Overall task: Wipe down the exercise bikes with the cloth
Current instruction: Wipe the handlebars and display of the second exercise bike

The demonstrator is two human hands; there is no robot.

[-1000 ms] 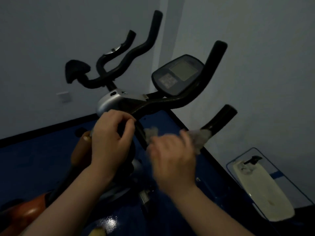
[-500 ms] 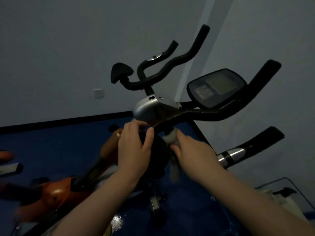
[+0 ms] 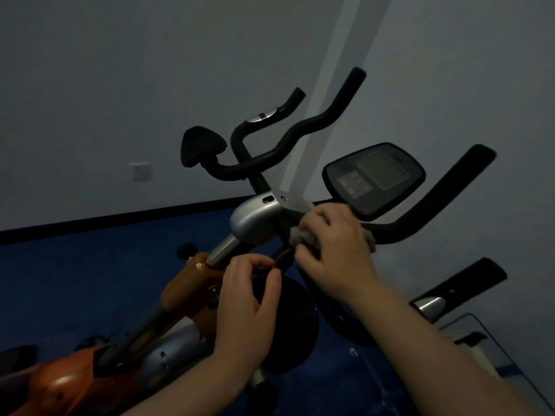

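Here the right hand (image 3: 336, 250) has its fingers (image 3: 315, 219) curled round the pale cloth (image 3: 301, 235), bunching it against the black handlebar (image 3: 399, 229) just where the bar meets the silver stem housing (image 3: 255, 219) of the exercise bike (image 3: 192, 283). A corner of the cloth also shows at the far side of the hand, toward the bar's free length. The console (image 3: 374, 180) sits just above and behind the knuckles, close enough that the hand partly overlaps its lower edge.

The relation that matters is the bar's long axis. From the cloth it runs out to the person's right, roughly level at first, then bends and climbs to the upturned grip end (image 3: 477, 157). All the unwiped length, as I judge it, lies rightward and upward from the fingers, so a stroke would need to follow that line rather than cross it.

The left hand (image 3: 249, 307) is lower and nearer the body, its fingertips and thumb pinching a dark part beside the black round housing (image 3: 288, 322); what exactly it holds is too dim to tell. The right hand is plainly the nearer one to the bar, already on it.
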